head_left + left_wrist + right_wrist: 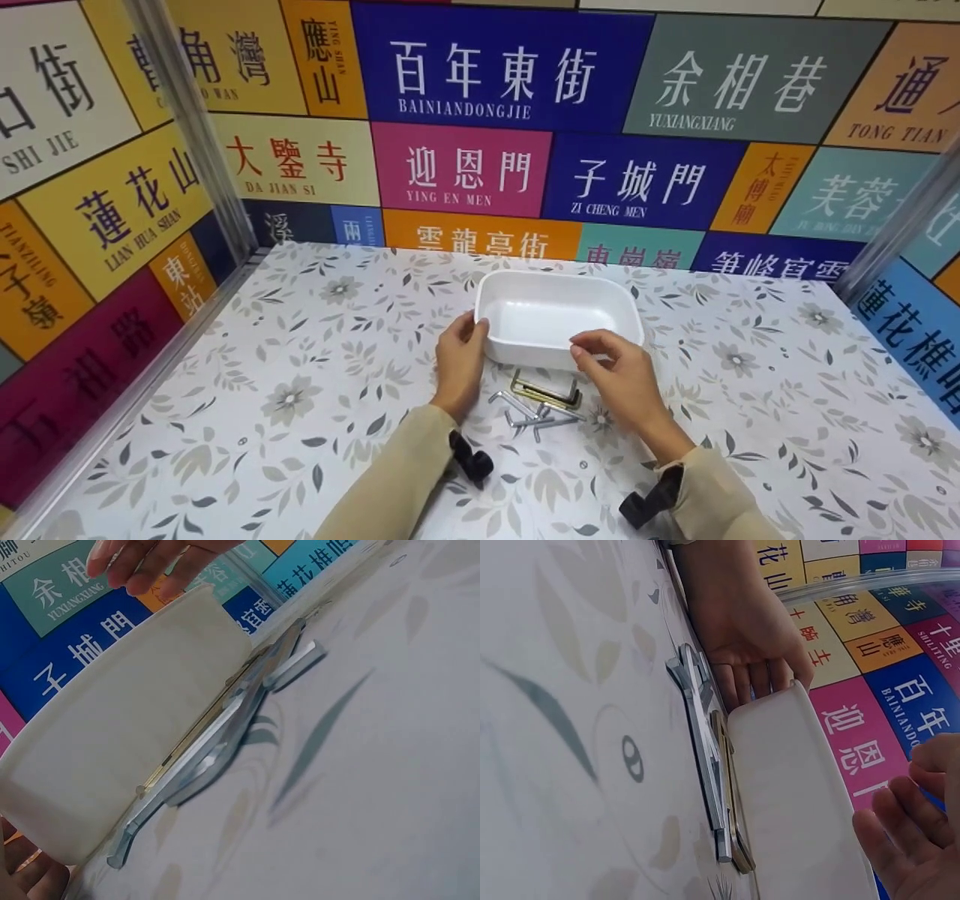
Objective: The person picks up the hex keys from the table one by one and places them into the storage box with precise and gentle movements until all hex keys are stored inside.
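A white rectangular plastic box (566, 355) with rounded corners stands on the table, its inside bare. My left hand (460, 367) grips the box's left end, thumb by the rim and fingers along the outer wall. Above the front right rim hovers my right hand (619, 375), its fingers loosely bent and apart from the box in the left wrist view. Just in front of the box lies a loose pile of hex keys: silver ones (551, 422) nearest me, brass-coloured ones (541, 396) behind them, and a black one (574, 393) at the right.
A white tablecloth (360, 420) with grey leaves and flowers covers the table. Behind it rises a wall (502, 67) of coloured panels with Chinese street names. Clear edge strips (217, 150) run along the left corner. Black camera mounts (472, 459) sit on both wrists.
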{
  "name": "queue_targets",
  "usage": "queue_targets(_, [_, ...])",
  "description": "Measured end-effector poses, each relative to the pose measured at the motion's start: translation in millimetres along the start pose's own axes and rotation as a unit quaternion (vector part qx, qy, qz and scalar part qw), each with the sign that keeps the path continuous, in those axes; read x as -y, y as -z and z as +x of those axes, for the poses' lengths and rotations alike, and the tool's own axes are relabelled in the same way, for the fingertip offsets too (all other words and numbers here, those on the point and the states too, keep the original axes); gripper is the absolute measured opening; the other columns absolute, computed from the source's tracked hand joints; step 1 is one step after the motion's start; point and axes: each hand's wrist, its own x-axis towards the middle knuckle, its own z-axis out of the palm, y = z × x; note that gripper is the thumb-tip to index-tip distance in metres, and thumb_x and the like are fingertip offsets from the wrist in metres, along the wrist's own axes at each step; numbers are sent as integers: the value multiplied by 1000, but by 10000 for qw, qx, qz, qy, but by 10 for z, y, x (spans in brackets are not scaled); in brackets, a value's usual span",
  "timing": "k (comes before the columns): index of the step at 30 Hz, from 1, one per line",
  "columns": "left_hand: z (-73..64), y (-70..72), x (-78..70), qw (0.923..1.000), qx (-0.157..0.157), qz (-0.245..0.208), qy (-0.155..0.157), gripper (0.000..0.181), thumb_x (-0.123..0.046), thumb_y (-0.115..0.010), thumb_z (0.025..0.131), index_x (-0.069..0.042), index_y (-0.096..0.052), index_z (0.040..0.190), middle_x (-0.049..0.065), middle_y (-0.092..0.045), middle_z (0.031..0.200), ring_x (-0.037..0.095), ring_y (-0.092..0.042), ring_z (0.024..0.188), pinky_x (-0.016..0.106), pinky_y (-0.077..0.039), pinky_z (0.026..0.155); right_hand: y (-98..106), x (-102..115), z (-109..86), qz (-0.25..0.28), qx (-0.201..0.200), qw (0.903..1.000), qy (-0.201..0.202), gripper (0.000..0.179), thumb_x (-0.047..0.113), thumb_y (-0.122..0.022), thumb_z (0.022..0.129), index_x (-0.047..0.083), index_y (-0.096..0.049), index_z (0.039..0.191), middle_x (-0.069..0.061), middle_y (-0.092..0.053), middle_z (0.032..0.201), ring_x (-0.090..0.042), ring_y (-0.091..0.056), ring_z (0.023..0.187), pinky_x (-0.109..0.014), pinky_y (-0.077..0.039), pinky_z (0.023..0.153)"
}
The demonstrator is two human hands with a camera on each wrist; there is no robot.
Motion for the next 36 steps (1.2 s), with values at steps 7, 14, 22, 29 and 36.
queue_targets(7, [-5, -3, 7, 10000, -13, 34, 12, 49, -31, -59, 98, -5, -58, 140, 15, -65, 137, 28, -63, 128, 38, -47, 113, -77, -43, -27, 295, 846, 9955, -301, 16, 10, -70, 94, 3, -75, 108, -15, -76, 104, -16, -72, 92, -18, -58, 79])
queue_targets(14, [1, -7, 5, 9999, -151, 24, -72, 44, -26, -61, 98, -4, -62, 135, 15, -68, 131, 28, -66, 122, 38, -50, 110, -174, -127, -25, -121, 1511, 9884, 32, 18, 11, -68, 94, 2, -75, 109, -13, -77, 107, -18, -72, 101, -21, -56, 89])
queue_targets(22, [8, 2, -1, 9999, -82, 118, 92, 48, -31, -59, 98, -6, -59, 139, 13, -66, 136, 26, -63, 127, 38, -47, 113, -236, -205, -5, -243, 1602, 9866, 180, 16, 7, -69, 92, 2, -75, 106, -13, -77, 106, -23, -73, 99, -23, -57, 88])
queue_targets(29, [11, -3, 14, 9999, -64, 113, 85, 47, -31, -59, 98, -6, -60, 139, 14, -66, 136, 27, -63, 126, 39, -47, 113, -269, -245, -5, -248, 1657, 9857, 180, 17, 5, -70, 91, 0, -75, 106, -14, -77, 104, -28, -74, 99, -23, -57, 89])
queue_targets(36, [13, 0, 13, 9998, -59, 136, 116, 49, -33, -60, 98, -7, -59, 140, 13, -65, 136, 26, -63, 126, 38, -47, 113, -271, -255, -15, -376, 1722, 9842, 185, 17, 2, -70, 89, 0, -76, 105, -14, -77, 103, -28, -74, 97, -24, -57, 88])
